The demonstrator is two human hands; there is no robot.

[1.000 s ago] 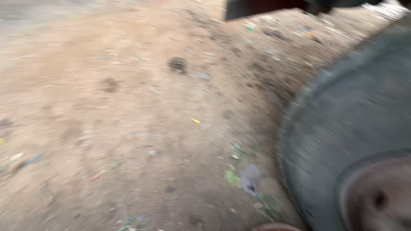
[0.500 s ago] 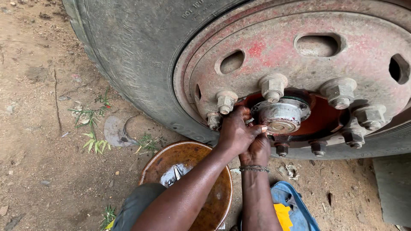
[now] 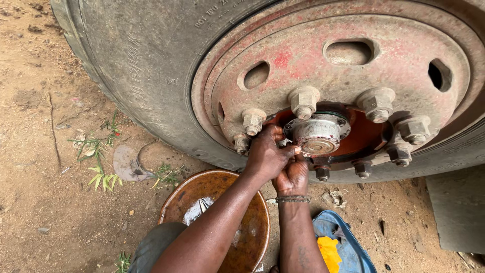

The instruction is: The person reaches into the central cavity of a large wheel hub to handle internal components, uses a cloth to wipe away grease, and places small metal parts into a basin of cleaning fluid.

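The hub cap (image 3: 317, 135), a grey metal cylinder with a rusty round face, sticks out from the centre of a big truck wheel (image 3: 348, 76) whose rim is worn red and grey. Both hands meet at the lower left edge of the hub cap. The left hand (image 3: 267, 154) comes up from below and left, its fingers curled tight against the side of the hub cap, thumb laid across toward its face; whether it pinches some small part there cannot be told, since the fingers hide the spot. The right hand (image 3: 293, 174) sits just under the left one and touches it, palm turned up, fingers closed and pressed to the underside of the hub cap; a bead bracelet (image 3: 293, 199) rings its wrist. Around the hub cap stands a ring of large nuts (image 3: 303, 101), grey and dusty above and to the right, smaller dark ones below. The tyre (image 3: 146, 65) wraps the rim to the left of the hub cap and rests on bare brown dirt (image 3: 40, 202). Below the hub cap, under the forearms, lies a round rusty pan (image 3: 247, 237) with a bit of liquid in it. To the lower right of the hub cap, beside the right forearm, sits a blue tray (image 3: 353, 247) with a yellow rag (image 3: 329, 252) in it.
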